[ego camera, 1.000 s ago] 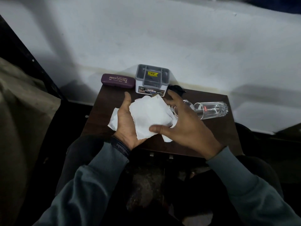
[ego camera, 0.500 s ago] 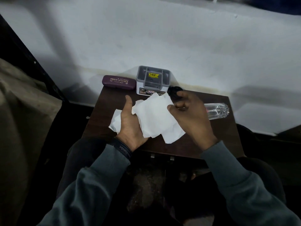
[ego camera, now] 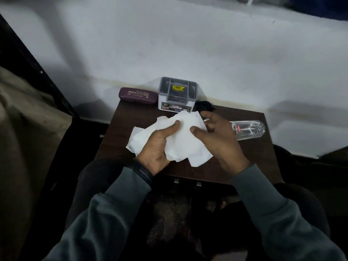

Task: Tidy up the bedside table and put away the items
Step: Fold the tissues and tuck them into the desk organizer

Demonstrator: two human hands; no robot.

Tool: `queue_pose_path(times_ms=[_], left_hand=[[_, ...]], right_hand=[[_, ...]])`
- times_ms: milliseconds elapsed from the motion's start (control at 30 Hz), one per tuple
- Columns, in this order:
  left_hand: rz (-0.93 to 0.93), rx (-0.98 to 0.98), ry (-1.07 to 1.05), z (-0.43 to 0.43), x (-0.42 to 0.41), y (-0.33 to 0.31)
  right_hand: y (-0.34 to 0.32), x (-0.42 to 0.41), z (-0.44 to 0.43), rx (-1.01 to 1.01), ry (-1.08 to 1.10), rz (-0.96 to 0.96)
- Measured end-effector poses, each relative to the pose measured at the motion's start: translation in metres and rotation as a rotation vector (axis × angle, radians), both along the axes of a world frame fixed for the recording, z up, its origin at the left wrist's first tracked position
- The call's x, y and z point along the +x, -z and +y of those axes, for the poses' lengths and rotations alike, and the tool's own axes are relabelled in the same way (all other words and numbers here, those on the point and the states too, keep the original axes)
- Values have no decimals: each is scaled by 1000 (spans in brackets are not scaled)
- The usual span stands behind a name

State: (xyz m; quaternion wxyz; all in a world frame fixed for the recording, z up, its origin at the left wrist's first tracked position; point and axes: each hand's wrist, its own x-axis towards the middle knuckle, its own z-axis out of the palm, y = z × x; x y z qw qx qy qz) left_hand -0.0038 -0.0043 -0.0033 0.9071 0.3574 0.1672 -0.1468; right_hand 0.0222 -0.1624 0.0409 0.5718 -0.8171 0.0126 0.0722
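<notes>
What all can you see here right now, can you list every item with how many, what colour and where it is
bedside table: one, dark brown wood, against the white wall
tissue paper: a crumpled bunch, count unclear, white, held over the middle of the table
spectacle case: one, maroon with gold lettering, back left corner, lying flat
organiser box: one, white with a grey compartment top and a yellow sticker, back centre, right of the case
black object: one, too dark to identify, just right of the box
glass tumbler: one, clear, lying on its side at the table's right
left hand: thumb pressing the tissue paper
right hand: fingers curled at the tissue paper's right edge
sleeves: two, grey-green
</notes>
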Motion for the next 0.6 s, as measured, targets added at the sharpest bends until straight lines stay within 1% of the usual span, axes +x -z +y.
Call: queue_pose_path(times_ms=[67, 167, 267, 300, 367, 433, 500, 600], left_hand=[[12, 31, -31, -2, 0, 1], [0, 31, 7, -3, -2, -3], [-2, 65, 28, -5, -4, -4], [-21, 55, 21, -6, -4, -4], [-50, 34, -15, -5, -3, -3], [-45, 38, -35, -3, -2, -1], [-42, 53, -37, -3, -1, 0], [-9, 42, -47, -4, -1, -1]], right_hand=[[1, -1, 3, -29, -26, 1], [6, -3, 9, -162, -163, 2], [11, -4, 11, -109, -248, 41], [13, -4, 10, -88, -236, 31], [14, -3, 7, -30, -143, 27], [15, -1, 3, 23, -60, 61], [19, -1, -2, 89, -35, 74], [22, -1, -7, 169, 30, 42]])
